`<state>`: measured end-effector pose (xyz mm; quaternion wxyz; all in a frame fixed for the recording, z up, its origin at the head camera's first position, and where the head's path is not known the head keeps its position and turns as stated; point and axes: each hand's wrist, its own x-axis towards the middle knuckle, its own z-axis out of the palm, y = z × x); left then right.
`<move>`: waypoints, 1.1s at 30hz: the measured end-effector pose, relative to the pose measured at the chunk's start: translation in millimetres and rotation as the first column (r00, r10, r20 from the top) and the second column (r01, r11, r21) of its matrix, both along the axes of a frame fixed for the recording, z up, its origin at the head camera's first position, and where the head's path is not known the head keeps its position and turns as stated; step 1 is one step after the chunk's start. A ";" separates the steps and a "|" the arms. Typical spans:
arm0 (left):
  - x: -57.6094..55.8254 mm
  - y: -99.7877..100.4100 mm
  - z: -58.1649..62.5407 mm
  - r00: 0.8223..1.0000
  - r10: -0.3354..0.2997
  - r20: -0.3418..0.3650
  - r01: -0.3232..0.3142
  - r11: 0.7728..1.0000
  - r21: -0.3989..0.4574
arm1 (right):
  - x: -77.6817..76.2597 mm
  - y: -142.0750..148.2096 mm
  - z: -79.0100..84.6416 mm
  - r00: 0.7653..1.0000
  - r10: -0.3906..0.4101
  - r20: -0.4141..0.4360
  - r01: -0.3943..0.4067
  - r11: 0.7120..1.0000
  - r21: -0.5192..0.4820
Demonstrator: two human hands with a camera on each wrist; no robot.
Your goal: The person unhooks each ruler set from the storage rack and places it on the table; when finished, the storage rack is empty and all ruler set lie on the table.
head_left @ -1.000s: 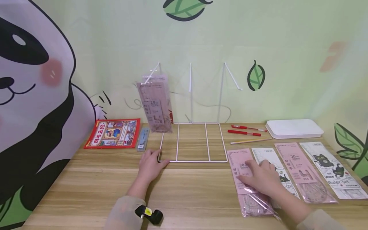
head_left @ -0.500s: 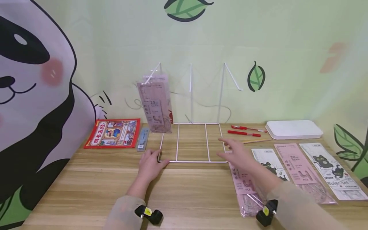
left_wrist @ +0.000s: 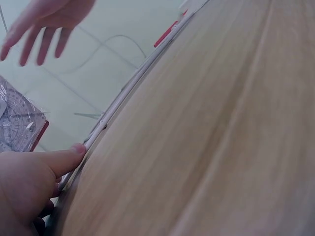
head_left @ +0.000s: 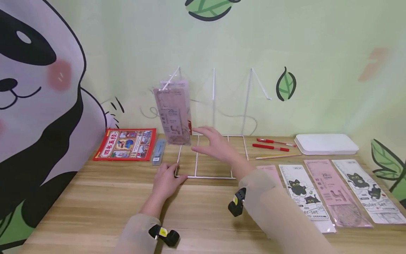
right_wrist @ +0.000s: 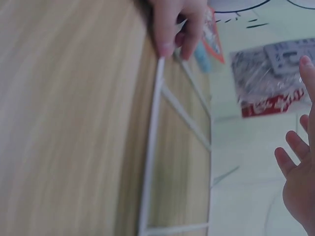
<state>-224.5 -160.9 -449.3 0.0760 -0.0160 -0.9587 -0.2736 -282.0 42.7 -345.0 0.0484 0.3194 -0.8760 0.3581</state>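
My left hand (head_left: 167,179) grips the front left corner of a white wire display rack (head_left: 212,177), its thumb on the front wire in the left wrist view. My right hand (head_left: 219,146) is in the air above the rack's base, fingers apart and holding nothing. Just left of its fingertips, pink ruler set packs (head_left: 174,116) hang from the rack's left hook (head_left: 171,77). The right wrist view shows the lower part of a hanging pack (right_wrist: 270,78) near the spread fingers. The middle hook (head_left: 214,84) and right hook (head_left: 261,84) carry nothing.
Pink and white ruler set packs (head_left: 333,194) lie in a row at the right, the leftmost partly under my right sleeve. Behind them are red pens (head_left: 270,147), a pencil (head_left: 277,156) and a white case (head_left: 326,144). A red book (head_left: 125,144) and small blue-grey pack (head_left: 158,151) lie left.
My right hand has left the leftmost pink pack on the table and moved left, over the rack's base towards the hanging packs. The left hand has stayed at the rack's corner.
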 end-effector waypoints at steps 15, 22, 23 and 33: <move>-0.3 4.5 1.6 1.000 -0.015 0.014 0.015 1.000 -0.011 | -10.4 -32.4 30.1 0.992 0.057 0.112 -0.048 0.995 -0.085; 3.2 0.8 0.5 1.000 0.001 0.006 -0.001 1.000 -0.006 | -8.1 -28.5 31.6 0.982 -0.001 0.191 0.036 0.983 -0.181; 3.4 0.7 0.4 1.000 0.001 0.006 -0.001 1.000 -0.007 | -8.2 -26.8 30.8 0.980 -0.019 0.197 0.060 0.977 -0.203; 1.8 3.8 3.6 1.000 0.000 0.012 0.000 1.000 0.008 | -10.4 -16.4 37.9 0.974 -0.176 0.142 0.220 0.884 -0.413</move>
